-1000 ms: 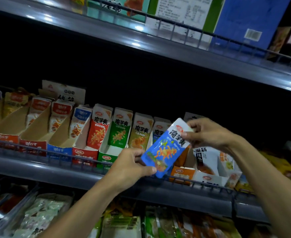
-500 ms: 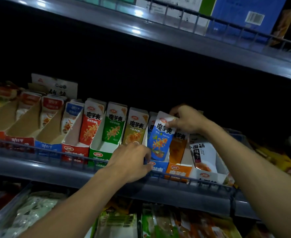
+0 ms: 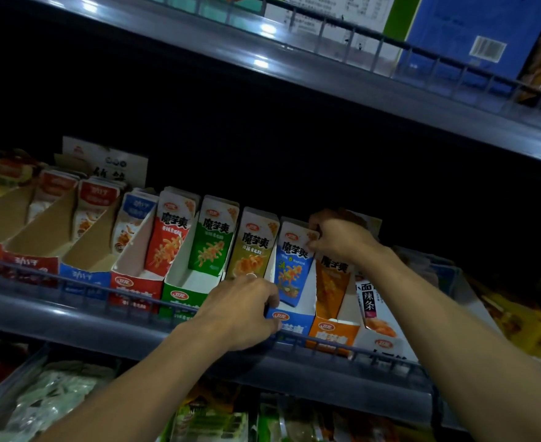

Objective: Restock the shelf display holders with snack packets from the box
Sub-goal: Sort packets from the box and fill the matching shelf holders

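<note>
A: Where is the blue packet (image 3: 293,269)?

B: Standing upright in the blue holder (image 3: 291,322), near the front edge of the middle shelf (image 3: 71,317), toward its right end. It leans back a little against the packets behind it.

A: And the right hand (image 3: 337,237)?

B: Its fingers are curled over the packet's top right corner, pinching it there.

A: The left hand (image 3: 243,311)?

B: It grips the front left of the blue holder, fingers curled round the card wall, just behind the wire rail (image 3: 128,296) along the shelf's front edge.

A: What stands beside it?

B: To the left, touching it, the yellow packets (image 3: 253,247), then the green holder (image 3: 186,290) and the red holder (image 3: 135,288), each with packets standing at the back. To the right, an orange holder (image 3: 334,333), then a white holder (image 3: 380,339). Further along toward the shelf's left end are brown card holders (image 3: 39,231), filled only at the rear.
</note>
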Demonstrator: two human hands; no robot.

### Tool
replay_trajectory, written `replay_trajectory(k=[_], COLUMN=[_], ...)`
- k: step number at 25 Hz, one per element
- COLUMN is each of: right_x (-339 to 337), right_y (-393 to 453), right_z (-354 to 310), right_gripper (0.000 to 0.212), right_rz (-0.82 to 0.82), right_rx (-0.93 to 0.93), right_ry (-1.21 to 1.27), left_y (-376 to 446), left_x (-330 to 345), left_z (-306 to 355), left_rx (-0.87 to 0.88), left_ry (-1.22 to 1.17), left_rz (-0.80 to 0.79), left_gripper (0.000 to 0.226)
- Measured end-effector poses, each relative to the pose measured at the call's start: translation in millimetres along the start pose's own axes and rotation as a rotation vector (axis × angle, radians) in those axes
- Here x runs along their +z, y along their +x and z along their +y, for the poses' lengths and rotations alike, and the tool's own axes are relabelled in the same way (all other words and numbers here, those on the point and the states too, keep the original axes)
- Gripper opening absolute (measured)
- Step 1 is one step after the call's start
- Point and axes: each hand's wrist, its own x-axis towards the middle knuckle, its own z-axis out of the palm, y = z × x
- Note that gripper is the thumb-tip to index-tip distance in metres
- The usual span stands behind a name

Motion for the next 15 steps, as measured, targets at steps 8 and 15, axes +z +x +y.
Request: replay_trajectory(k=[8, 15], right_x=[10, 1], right_y=[7, 4], right_z=[3, 2], right_gripper=[0.044, 0.035], right_rz=[0.006, 0.048], right_rx=[0.043, 0.063], right_ry=[-0.065, 0.014], left_y=[4, 4], left_x=[3, -7], left_z=[-2, -9], left_rx=[0.017, 0.027], left_ry=[-0.053, -0.139], left_rz=[0.015, 0.112], left_gripper=[0.034, 0.027])
